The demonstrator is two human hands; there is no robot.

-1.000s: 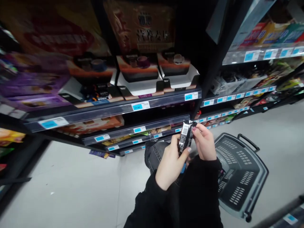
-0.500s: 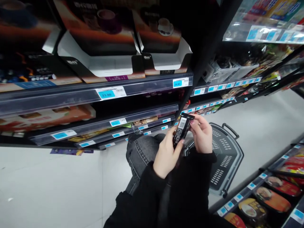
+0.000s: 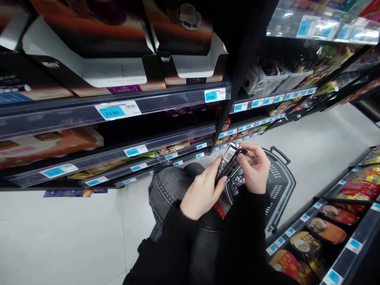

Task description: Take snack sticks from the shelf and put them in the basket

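A slim black packet with a white barcode label and small pale print is held tilted above my lap. My left hand grips its lower part between thumb and fingers. At the packet's top end, my right hand pinches the corner, which is bent aside and shows a silvery edge. Whether that edge is torn cannot be made out. Behind and below my right hand stands a dark grey shopping basket, partly covered by my hands and sleeve.
Shelves with boxes and price tags stand close on the left. Clear bins sit on shelving farther ahead. A low shelf at right holds bowl-shaped packs. My bent knee is near the left shelf, over pale floor tiles.
The packet's top corner is now bent toward my right hand, where before it was straight. My view has shifted slightly, and shelves and basket sit farther left.
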